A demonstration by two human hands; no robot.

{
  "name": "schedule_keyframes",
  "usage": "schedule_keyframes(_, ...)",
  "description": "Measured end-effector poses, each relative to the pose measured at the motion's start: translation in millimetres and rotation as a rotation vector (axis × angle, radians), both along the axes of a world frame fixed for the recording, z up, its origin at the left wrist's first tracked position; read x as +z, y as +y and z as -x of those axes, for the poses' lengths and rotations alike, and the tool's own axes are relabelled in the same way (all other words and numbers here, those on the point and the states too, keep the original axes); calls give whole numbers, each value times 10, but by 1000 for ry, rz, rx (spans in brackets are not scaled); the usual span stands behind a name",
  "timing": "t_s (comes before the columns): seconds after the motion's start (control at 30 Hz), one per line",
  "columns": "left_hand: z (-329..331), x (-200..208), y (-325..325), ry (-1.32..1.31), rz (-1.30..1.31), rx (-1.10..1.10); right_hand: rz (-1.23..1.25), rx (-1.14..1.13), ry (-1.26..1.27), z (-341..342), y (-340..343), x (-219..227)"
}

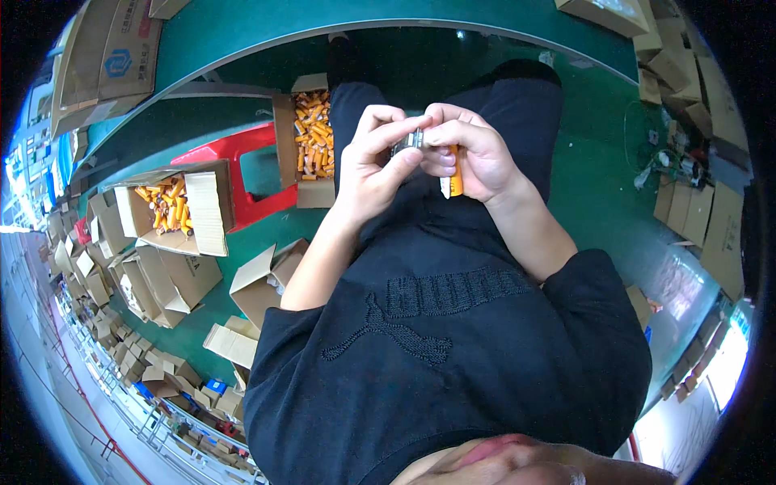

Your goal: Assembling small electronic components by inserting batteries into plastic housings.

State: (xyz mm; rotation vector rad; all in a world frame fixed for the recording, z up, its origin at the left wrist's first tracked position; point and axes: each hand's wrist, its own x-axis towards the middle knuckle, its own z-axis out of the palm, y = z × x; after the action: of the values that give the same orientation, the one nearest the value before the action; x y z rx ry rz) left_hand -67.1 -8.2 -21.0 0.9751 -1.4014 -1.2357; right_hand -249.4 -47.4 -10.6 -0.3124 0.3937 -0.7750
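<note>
My left hand pinches a small grey metallic-looking part between thumb and fingers, in front of my chest above my lap. My right hand meets it from the other side, its thumb and forefinger closed at the part's edge. Under the curled fingers of that same hand sits a short orange cylinder with a pale tip pointing toward me. The fingertips of both hands nearly touch, so they cover much of the small part and its exact kind cannot be made out.
An open carton full of orange cylinders stands left of my knees. Nearer on the left, another carton of them rests by a red plastic stool. A green tabletop spans the far side. More cartons crowd the left floor.
</note>
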Motion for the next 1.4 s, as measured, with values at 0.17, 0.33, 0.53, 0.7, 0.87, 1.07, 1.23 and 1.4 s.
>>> schedule_keyframes(0.17,-3,-3,4,-28,6,23,-10,24,-23,0,-16,-12)
schedule_keyframes(0.33,-3,-20,-18,-36,7,122,109,-10,123,-35,-29,13)
schedule_keyframes(0.53,-49,-43,-29,-6,-16,207,610,-145,581,-56,-12,52)
schedule_keyframes(0.7,-66,-50,-21,5,-29,216,800,-207,730,-46,-8,72)
schedule_keyframes(0.87,-39,-13,-34,16,-5,192,750,-251,750,-50,-7,59)
schedule_keyframes(1.07,-75,8,-44,-79,-2,179,742,-170,724,-3,-10,95)
schedule_keyframes(1.23,-71,25,-31,-39,-66,171,633,-159,712,2,-52,19)
schedule_keyframes(1.4,-91,27,-25,-56,-51,181,593,-130,702,5,-40,22)
